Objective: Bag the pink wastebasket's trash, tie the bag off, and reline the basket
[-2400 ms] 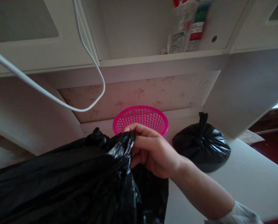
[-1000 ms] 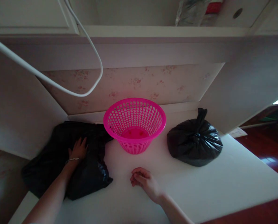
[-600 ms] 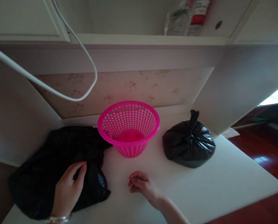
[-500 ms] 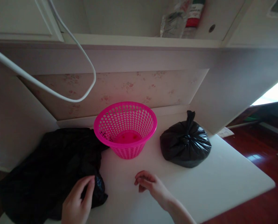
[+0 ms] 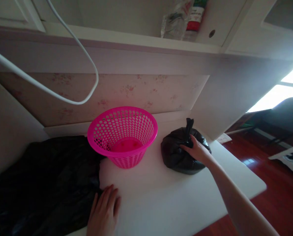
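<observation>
A tied black bag (image 5: 178,159) sits on the right part of the white table (image 5: 146,196). My right hand (image 5: 198,149) reaches onto it, thumb and fingers around the base of its knot; the fingertips are partly hidden. Near the table's front, my left hand (image 5: 104,208) lies with fingers extended, beside the edge of a loose black bag (image 5: 45,183) spread over the left side. Between the two bags, toward the back, stands a pink perforated basket (image 5: 125,159) with nothing visible inside.
A white cable (image 5: 84,100) hangs in a loop at the upper left. Above the table, an open shelf (image 5: 126,37) holds a clear plastic package (image 5: 174,26) and a red-labelled bottle (image 5: 195,19). A side panel (image 5: 220,95) rises at the right.
My right hand has moved right from the table's middle onto the tied bag and closed near its knot. My left hand has shifted right and its fingers have straightened. The view has turned rightward.
</observation>
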### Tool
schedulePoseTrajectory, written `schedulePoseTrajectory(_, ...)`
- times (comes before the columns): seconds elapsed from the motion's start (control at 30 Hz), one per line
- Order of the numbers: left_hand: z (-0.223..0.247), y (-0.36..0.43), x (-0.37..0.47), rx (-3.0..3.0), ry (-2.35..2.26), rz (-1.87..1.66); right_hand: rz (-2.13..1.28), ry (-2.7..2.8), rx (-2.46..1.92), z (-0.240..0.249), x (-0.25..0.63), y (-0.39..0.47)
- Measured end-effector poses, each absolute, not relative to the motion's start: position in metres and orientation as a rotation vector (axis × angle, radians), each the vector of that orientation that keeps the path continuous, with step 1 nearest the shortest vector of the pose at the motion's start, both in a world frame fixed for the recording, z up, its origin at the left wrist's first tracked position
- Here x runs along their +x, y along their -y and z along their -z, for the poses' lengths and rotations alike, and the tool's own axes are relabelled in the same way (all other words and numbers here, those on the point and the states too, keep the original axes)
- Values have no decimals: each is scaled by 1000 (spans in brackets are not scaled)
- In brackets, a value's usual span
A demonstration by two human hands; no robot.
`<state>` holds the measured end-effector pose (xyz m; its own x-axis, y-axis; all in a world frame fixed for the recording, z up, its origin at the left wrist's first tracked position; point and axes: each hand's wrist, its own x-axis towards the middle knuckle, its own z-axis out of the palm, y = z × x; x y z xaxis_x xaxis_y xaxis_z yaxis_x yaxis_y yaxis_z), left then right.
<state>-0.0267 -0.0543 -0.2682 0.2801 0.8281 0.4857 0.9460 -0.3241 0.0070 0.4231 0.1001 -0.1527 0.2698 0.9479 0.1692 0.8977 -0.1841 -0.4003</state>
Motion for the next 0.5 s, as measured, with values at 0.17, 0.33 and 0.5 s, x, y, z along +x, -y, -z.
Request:
schedulePoseTrajectory(0.17,265,53,-50,-2283,1719,613,-104,1765,-2147,169,425,-105)
schedulePoseTrajectory(0.33,223,53,-47,-2339,2073,1169,-44,1740,-2068,160,430,-103)
schedulePoseTrajectory(0.5,133,24,-41,-1719,2626,2425,-2,1533,-2008,126,447,-100)
